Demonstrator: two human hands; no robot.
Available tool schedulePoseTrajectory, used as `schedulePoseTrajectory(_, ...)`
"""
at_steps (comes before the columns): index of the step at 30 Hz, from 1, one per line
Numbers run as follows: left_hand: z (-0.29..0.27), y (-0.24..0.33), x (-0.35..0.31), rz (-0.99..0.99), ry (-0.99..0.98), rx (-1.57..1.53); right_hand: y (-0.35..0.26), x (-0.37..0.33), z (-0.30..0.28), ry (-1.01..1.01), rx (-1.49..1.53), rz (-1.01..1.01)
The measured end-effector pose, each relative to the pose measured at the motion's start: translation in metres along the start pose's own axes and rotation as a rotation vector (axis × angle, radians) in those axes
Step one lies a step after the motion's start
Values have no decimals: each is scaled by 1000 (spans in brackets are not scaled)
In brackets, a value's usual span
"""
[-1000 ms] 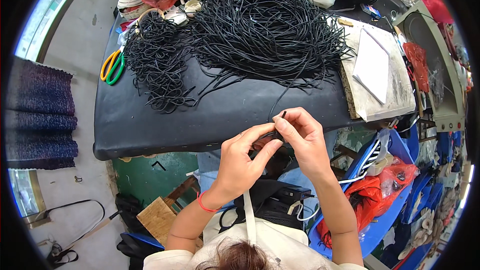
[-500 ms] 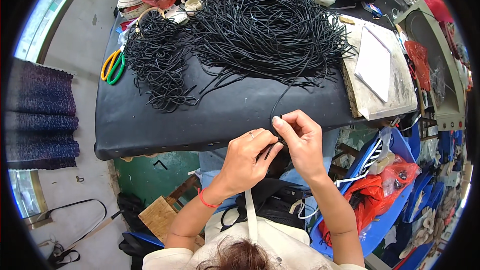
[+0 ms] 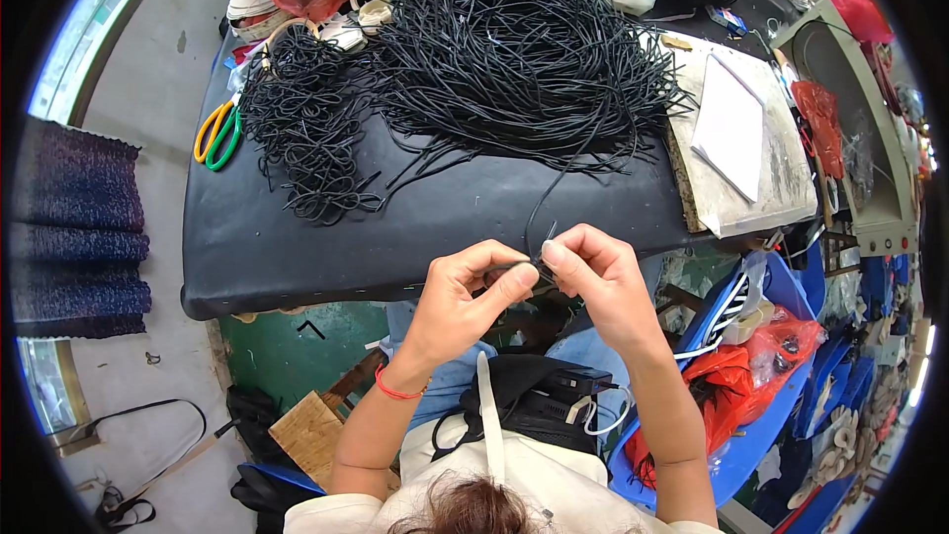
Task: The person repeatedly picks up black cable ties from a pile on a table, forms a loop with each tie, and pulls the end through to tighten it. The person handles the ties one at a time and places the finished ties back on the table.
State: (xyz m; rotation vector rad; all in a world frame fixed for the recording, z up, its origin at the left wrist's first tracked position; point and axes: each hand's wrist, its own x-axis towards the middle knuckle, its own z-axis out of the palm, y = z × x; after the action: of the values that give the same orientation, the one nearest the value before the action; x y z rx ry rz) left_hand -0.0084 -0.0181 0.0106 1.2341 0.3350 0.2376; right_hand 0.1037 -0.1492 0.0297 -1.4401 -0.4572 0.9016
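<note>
My left hand (image 3: 468,295) and my right hand (image 3: 601,280) meet just off the table's front edge, thumbs and fingers pinched on a thin black cord (image 3: 534,222). One strand of it runs up from my fingers to the big heap of black cords (image 3: 524,59) on the table. A short end pokes up beside my right thumb. Where the cord passes between my fingertips, the crossing is mostly hidden. A smaller tangled pile of black cord (image 3: 308,129) lies to the left of the heap.
Scissors (image 3: 219,133) with orange and green handles rest at the left of the black-covered table (image 3: 297,262). White paper (image 3: 732,129) lies on a worn board (image 3: 791,188) at the right. Right of my arm, a blue chair (image 3: 727,475) bears red plastic bags (image 3: 756,376).
My left hand has turned, its thumb now reaching toward my right fingertips. A loose cord end that hung below my left fingers no longer shows there. The view has shifted slightly.
</note>
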Motion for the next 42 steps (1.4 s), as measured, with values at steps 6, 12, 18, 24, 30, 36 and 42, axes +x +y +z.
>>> schedulePoseTrajectory(6, 9, -2, -1, -78, 141, -116, 11, -6, 16, 174, -123, -205)
schedulePoseTrajectory(12, 20, -3, -6, -8, 202, -83, 4, -6, 16, 67, 65, -150)
schedulePoseTrajectory(18, 34, -11, -6, 84, 344, -1, 6, -7, 17, 63, 7, -129)
schedulePoseTrajectory(24, 35, -20, -3, -10, 336, -49, 13, -8, 23, 146, -123, -169)
schedulePoseTrajectory(30, 37, -29, -1, -13, 331, -37, 24, -7, 29, 242, -274, -244)
schedulePoseTrajectory(36, 36, -26, 1, 54, 355, 223, 28, -4, 27, 294, -461, -216)
schedulePoseTrajectory(42, 23, -18, 0, -69, 297, -74, 12, -3, 6, 18, -11, -21)
